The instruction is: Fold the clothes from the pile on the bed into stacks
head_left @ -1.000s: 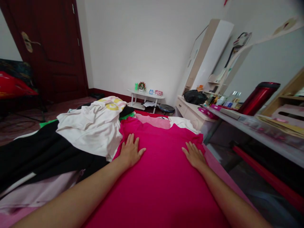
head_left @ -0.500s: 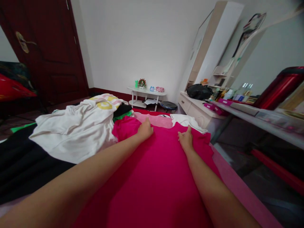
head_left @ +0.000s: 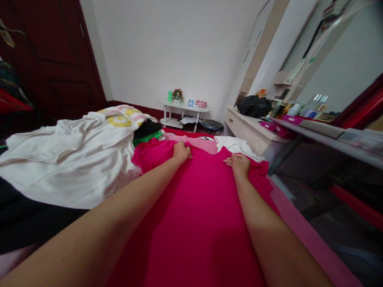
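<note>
A bright pink T-shirt (head_left: 191,215) lies spread out in front of me, its neckline and shoulders at the far end. My left hand (head_left: 181,151) is closed on the cloth at the left shoulder, beside the neckline. At the right shoulder, my right hand (head_left: 239,164) has its fingers curled around the fabric, fingertips pointing left. The left sleeve is bunched beside a heap of clothes. Beyond the right shoulder lies a folded white garment (head_left: 239,146).
At left is a heap with a white shirt (head_left: 74,159) and black cloth (head_left: 36,215). A low white table (head_left: 182,105) and a round stool (head_left: 212,126) stand against the far wall. A dressing table (head_left: 254,129) holding a black bag (head_left: 254,106) flanks the right side.
My fingers, stretched forward and pinching before, have curled in on the shirt's shoulders. The view has tilted down and shifted slightly.
</note>
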Motion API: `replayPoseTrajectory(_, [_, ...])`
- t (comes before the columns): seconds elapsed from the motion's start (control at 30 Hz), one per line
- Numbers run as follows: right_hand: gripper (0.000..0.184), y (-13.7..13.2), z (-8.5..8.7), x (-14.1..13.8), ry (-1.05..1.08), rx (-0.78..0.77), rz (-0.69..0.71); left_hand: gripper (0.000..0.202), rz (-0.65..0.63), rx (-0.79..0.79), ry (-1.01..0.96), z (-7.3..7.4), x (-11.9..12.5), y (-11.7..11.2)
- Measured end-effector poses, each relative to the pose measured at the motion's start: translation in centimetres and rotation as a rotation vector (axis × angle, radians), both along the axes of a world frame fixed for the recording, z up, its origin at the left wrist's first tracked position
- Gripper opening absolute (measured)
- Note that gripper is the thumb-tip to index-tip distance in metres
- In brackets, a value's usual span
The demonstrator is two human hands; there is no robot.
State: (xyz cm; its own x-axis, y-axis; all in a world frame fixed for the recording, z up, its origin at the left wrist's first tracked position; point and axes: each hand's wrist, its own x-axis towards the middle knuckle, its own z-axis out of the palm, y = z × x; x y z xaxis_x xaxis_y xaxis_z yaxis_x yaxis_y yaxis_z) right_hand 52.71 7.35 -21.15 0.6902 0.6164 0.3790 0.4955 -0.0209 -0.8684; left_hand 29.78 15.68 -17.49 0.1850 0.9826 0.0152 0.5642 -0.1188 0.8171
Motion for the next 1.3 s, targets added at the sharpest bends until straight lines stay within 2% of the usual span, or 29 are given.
replayPoseTrajectory(0.1, [0.033, -0.1, 0.3, 0.1, -0.035, 0.002, -0.028, 0.025, -0.026, 0.155, -0.062, -1.2, 0.0, -0.3])
replayPoseTrajectory(0.17, [0.053, 0.1, 0.4, 0.2, -0.091, -0.060, -0.028, 0.026, -0.024, 0.228, -0.085, -1.9, -0.1, -0.3])
replayPoseTrajectory(0.2, [0.055, 0.2, 0.4, 0.3, -0.118, -0.100, -0.020, 0.026, -0.023, 0.254, -0.094, -2.2, -0.1, -0.3])
replayPoseTrajectory(0.3, [0.032, 0.6, 0.5, 0.4, -0.157, -0.173, 0.016, 0.024, -0.029, 0.307, -0.111, -2.6, -0.1, -0.1])
replayPoseTrajectory(0.4, [0.015, 0.7, 0.5, 0.3, -0.122, -0.128, 0.042, 0.022, -0.040, 0.345, -0.118, -2.6, -0.1, -0.2])
replayPoseTrajectory(0.6, [0.015, 0.4, 1.3, -0.2, 0.012, 0.102, 0.016, 0.023, -0.052, 0.449, -0.129, -2.0, 0.0, -1.1])
replayPoseTrajectory(0.67, [0.015, 0.4, 1.4, -0.4, 0.026, 0.186, 0.031, 0.023, -0.060, 0.530, -0.080, -1.7, 0.0, -1.3])
replayPoseTrajectory(0.73, [0.014, 0.4, 1.4, -0.4, 0.024, 0.201, 0.042, 0.023, -0.077, 0.579, -0.007, -1.6, 0.0, -1.4])
replayPoseTrajectory(0.93, [0.010, 0.6, 0.6, -0.1, -0.060, 0.093, 0.077, 0.027, -0.138, 0.534, 0.118, -1.8, 0.1, -1.1])
replayPoseTrajectory(1.07, [0.020, 0.3, 0.6, 0.0, -0.194, -0.007, 0.062, 0.056, -0.238, 0.511, 0.190, -2.3, 0.2, -1.1])
replayPoseTrajectory(1.17, [0.032, -0.1, 0.9, -0.3, -0.305, -0.067, 0.042, 0.071, -0.331, 0.470, 0.359, -2.4, 0.3, -1.2])
replayPoseTrajectory(1.23, [0.040, -0.4, 1.1, -0.7, -0.459, -0.179, 0.023, 0.070, -0.369, 0.450, 0.478, -2.4, 0.2, -1.2])
replayPoseTrajectory(1.3, [0.047, -0.5, 1.3, -1.2, -0.588, -0.354, -0.007, 0.070, -0.385, 0.452, 0.541, -2.5, 0.1, -1.2])
